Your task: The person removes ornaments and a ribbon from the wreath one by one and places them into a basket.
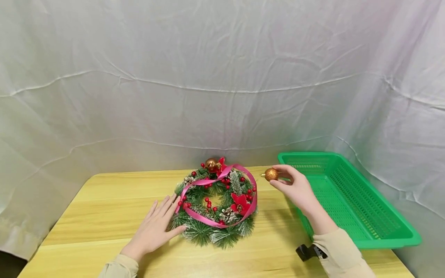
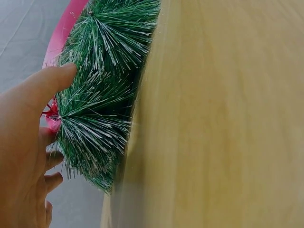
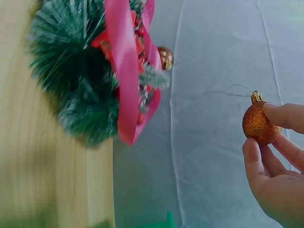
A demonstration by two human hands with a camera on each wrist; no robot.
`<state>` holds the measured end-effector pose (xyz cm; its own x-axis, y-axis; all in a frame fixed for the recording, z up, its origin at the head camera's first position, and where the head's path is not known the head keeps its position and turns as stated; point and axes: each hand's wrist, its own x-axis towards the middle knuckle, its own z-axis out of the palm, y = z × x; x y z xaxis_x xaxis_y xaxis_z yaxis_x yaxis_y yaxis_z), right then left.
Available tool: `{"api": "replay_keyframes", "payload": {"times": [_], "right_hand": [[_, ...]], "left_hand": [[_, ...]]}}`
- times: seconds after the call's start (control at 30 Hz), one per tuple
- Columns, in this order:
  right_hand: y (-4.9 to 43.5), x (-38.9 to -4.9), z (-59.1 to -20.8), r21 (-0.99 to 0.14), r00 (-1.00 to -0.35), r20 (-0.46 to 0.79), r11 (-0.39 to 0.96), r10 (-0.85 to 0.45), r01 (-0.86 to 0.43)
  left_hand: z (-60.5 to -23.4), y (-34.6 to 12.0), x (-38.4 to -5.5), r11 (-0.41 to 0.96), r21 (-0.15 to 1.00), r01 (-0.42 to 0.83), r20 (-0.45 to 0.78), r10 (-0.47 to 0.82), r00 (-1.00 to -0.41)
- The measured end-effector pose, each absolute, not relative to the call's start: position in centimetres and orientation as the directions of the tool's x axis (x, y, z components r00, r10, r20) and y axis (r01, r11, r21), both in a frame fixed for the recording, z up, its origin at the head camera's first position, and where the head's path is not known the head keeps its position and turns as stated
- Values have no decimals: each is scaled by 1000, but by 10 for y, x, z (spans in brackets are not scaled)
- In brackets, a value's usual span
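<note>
A green wreath (image 1: 227,234) with frosted tips, red berries, pine cones and red flowers lies on the table. A pink ribbon (image 1: 205,220) loops loosely over it, and a shiny gold bauble (image 1: 210,165) sits at its far side. My left hand (image 1: 154,227), fingers straight, rests at the wreath's near left edge; in the left wrist view its thumb lies against the needles. My right hand (image 1: 295,188) pinches a glittery copper-orange bauble (image 3: 259,124) between thumb and fingers, raised right of the wreath. The bauble's gold cap carries a thin wire loop (image 3: 235,90) and points toward the wreath.
A green perforated plastic basket (image 1: 389,244) stands on the right of the wooden table (image 1: 94,216), beside my right forearm. A black device (image 1: 309,253) is strapped at my right wrist. Behind the table hangs a pale grey cloth (image 1: 194,116).
</note>
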<state>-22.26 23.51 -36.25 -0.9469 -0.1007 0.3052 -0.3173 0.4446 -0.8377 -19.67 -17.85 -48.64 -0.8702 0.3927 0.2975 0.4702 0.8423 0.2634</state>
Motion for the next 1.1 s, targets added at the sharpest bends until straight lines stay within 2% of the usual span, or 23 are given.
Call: {"api": "replay_keyframes", "payload": {"times": [0.33, 0.63, 1.1], "right_hand": [[278, -198, -372, -830, -974, 218, 513, -63, -219], [300, -184, -376, -820, -979, 198, 536, -59, -198], [347, -177, -377, -727, -983, 185, 675, 12, -129]], "left_hand": [[-484, -179, -196, 844, 261, 469, 294, 393, -871], [-482, -178, -195, 842, 262, 472, 295, 396, -870], [-485, -178, -195, 839, 253, 481, 324, 395, -859]]}}
